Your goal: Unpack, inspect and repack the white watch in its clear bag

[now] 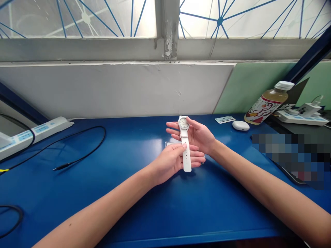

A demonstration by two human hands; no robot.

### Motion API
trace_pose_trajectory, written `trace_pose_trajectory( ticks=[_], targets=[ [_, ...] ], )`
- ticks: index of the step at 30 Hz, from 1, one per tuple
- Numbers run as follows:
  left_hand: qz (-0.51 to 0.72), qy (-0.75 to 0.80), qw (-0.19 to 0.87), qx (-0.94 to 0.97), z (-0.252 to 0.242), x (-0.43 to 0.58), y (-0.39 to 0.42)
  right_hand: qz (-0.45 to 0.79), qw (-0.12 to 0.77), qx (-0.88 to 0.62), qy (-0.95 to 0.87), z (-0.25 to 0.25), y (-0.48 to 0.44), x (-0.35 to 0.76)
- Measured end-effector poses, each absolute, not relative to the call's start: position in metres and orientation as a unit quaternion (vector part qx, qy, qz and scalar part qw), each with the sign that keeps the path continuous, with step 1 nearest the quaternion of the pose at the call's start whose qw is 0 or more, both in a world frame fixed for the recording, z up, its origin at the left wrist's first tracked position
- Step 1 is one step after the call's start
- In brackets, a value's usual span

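A white wristwatch [184, 123] with a round pale dial is held upright above the blue tabletop, its long perforated strap hanging down toward me. My right hand [202, 136] has its thumb against the edge of the watch case, with the fingers stretched out behind it. Lower down, my left hand [168, 160] grips the strap between its thumb on top and its extended fingers underneath. Something small and clear or whitish [169, 142] shows just behind my left hand; most of it is hidden. A tiny shiny bit pokes out beyond the left fingertips, too small to make out.
On the blue desk [134, 213] a black cable [85, 128] curls at left near a white power strip [41, 131]. At right are a white earbud case [240, 125], a small card [224, 119], a drink bottle [269, 103], another power strip [302, 117] and a blurred-out dark flat object [287, 168].
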State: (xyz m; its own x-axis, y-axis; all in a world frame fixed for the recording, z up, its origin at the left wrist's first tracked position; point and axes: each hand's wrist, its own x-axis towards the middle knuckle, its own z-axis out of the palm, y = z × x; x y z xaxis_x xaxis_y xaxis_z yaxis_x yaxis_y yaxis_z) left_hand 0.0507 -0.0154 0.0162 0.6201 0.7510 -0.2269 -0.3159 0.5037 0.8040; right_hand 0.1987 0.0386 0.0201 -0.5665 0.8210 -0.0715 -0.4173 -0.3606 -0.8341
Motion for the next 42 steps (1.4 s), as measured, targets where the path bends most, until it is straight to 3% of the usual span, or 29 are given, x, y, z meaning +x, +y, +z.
trace_pose_trajectory(
  ticks=[35, 42],
  targets=[
    [0.276, 0.356, 0.82, 0.353, 0.028, 0.043, -0.008, 0.806, 0.378, -0.178, -0.418, 0.028, 0.041, 0.213],
    [0.32, 0.325, 0.818, 0.352, 0.028, 0.041, -0.008, 0.785, 0.432, -0.225, -0.383, 0.032, 0.043, 0.213]
  ],
)
